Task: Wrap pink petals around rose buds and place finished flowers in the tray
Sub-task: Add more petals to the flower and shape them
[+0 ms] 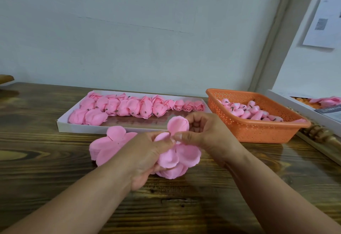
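It looked like a small craft workshop, a hand-assembly bench for artificial flowers. The dark wooden table stood hard against a plain pale wall, bare and workaday. A shallow white tray held rows of finished pink flowers, many alike, which spoke of batch work. An orange plastic basket beside it was stocked with rose buds, and a stack of pink petals lay on the table as raw supply. At the far right a second white box held more pink pieces, and a printed sheet hung on the wall, possibly a work notice, too blurred to read.
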A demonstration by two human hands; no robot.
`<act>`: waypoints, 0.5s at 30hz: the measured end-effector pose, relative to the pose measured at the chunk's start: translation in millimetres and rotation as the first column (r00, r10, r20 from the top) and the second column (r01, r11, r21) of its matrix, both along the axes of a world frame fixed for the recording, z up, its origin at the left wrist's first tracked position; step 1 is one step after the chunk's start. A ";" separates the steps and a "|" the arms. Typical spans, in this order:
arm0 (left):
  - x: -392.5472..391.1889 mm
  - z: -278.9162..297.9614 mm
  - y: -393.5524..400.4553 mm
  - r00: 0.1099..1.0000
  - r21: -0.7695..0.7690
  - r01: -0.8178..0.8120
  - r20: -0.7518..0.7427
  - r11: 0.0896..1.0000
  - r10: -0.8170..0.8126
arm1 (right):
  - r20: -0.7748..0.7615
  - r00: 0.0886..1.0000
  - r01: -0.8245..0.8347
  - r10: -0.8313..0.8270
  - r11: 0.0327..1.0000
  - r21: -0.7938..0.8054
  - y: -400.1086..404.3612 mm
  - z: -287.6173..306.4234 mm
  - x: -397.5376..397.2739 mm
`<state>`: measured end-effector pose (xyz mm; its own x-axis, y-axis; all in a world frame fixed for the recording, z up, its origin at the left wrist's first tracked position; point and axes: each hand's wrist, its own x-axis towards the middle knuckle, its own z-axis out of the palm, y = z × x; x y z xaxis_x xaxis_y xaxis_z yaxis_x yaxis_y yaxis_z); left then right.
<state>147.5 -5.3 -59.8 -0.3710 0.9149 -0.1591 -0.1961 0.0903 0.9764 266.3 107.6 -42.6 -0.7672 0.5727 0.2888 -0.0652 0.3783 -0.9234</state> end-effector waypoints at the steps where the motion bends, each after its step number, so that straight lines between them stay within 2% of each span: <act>1: 1.0 -0.2 -0.2 1.000 0.010 0.002 -0.023 1.000 -0.002 | -0.005 1.000 0.009 -0.009 1.000 0.009 -0.2 -0.2 0.1; 6: 1.7 -2.7 0.0 0.997 0.033 -0.029 -0.069 0.999 0.032 | -0.022 0.999 0.024 -0.023 0.999 0.029 -0.3 -1.0 -0.8; 11: 2.0 -2.5 0.1 0.999 0.039 -0.040 0.026 0.998 0.039 | -0.044 0.999 -0.012 0.013 0.999 0.031 -4.0 0.6 0.2; 15: -0.9 -4.3 2.3 0.996 0.057 -0.056 0.078 0.997 0.052 | -0.080 0.997 0.026 -0.019 0.996 0.080 -7.8 -1.3 -0.1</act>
